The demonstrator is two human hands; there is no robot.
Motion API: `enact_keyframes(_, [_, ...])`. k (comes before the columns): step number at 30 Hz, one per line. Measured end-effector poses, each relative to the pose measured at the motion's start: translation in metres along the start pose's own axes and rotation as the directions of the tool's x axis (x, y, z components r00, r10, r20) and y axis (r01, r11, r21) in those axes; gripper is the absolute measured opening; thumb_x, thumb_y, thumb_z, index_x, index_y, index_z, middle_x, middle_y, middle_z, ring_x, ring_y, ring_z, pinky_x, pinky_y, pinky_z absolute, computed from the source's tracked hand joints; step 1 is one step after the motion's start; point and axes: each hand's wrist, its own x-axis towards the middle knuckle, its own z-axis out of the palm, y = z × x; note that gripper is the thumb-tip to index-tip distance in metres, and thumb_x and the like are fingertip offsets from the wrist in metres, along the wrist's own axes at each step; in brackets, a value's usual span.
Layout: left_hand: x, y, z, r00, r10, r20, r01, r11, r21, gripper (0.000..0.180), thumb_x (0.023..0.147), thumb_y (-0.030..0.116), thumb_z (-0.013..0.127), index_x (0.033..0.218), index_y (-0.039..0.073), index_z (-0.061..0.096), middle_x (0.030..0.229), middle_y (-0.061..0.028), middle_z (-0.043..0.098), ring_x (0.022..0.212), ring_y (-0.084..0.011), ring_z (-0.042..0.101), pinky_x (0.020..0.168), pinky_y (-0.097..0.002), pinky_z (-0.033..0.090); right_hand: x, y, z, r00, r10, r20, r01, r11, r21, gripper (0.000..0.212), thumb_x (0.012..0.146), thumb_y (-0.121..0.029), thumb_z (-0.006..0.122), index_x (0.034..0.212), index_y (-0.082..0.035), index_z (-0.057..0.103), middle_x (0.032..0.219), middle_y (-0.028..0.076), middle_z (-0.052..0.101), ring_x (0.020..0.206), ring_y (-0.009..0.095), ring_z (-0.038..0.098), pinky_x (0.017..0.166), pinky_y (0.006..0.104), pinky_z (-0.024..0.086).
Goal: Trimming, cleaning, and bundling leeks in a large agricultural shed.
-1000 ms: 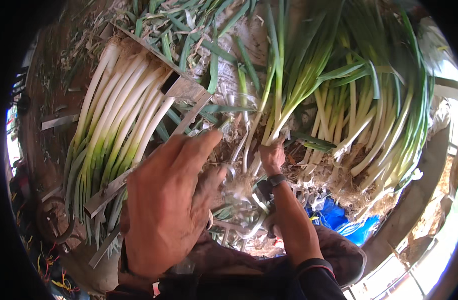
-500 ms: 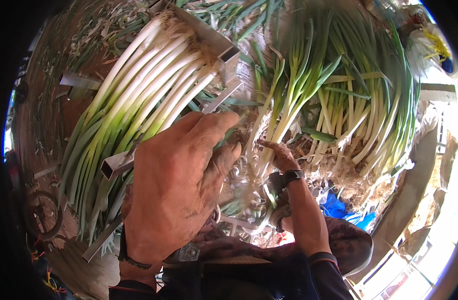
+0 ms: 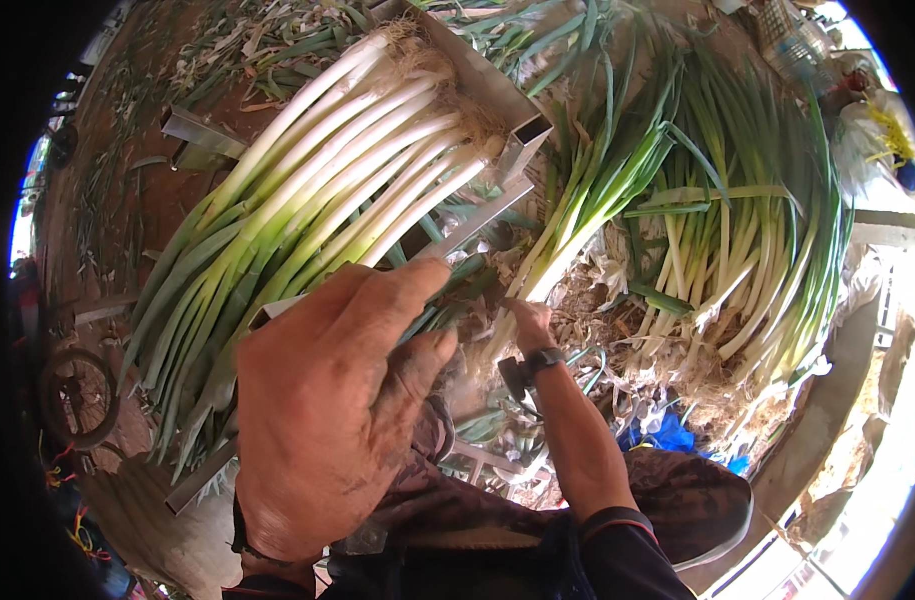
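I saw bare hands apart. Left hand (image 3: 327, 400), 8 o'clock: thumb and forefinger parted. Right hand (image 3: 530, 325), near centre toward 4 o'clock: clamped on small bunch of long green-and-white leek-like stalks (image 3: 562, 248), leaves pointing 1 o'clock. Grey square-tube metal rack (image 3: 518, 152) held white-stemmed, rooty bundle (image 3: 322, 165), 10 o'clock.

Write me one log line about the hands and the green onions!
left hand: open, near metal rack | right hand: gripping green onions | racked onions: roots at upper-right end
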Motion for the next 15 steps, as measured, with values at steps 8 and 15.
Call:
enact_keyframes(8, [-0.009, 0.002, -0.016, 0.997, 0.070, -0.025, -0.069, 0.997, 0.040, 0.031, 0.079, 0.004, 0.072, 0.109, 0.002, 0.064, 0.087, -0.0140, 0.066, 0.077, -0.0260, 0.064, 0.071, -0.0323, 0.050, -0.073, -0.099, -0.024, 0.831, -0.060, 0.553, 0.326, 0.858, -0.397, 0.026, 0.092, -0.008, 0.052, 0.114, -0.008, 0.065, 0.101, 0.013, 0.067, 0.094, 0.021, 0.066, 0.084, 0.0335, 0.053])
enact_keyframes(15, [-0.029, -0.004, 0.025, 0.971, 0.237, 0.045, -0.241, 0.949, 0.202, 0.024, 0.072, 0.007, 0.059, 0.094, -0.001, 0.058, 0.074, -0.0158, 0.059, 0.068, -0.0333, 0.062, 0.055, -0.0465, 0.047, -0.195, -0.206, -0.083, 0.633, -0.418, 0.651, 0.657, 0.735, -0.168, 0.035, 0.089, -0.024, 0.062, 0.116, -0.002, 0.057, 0.108, 0.013, 0.062, 0.091, 0.024, 0.064, 0.080, 0.0349, 0.052])
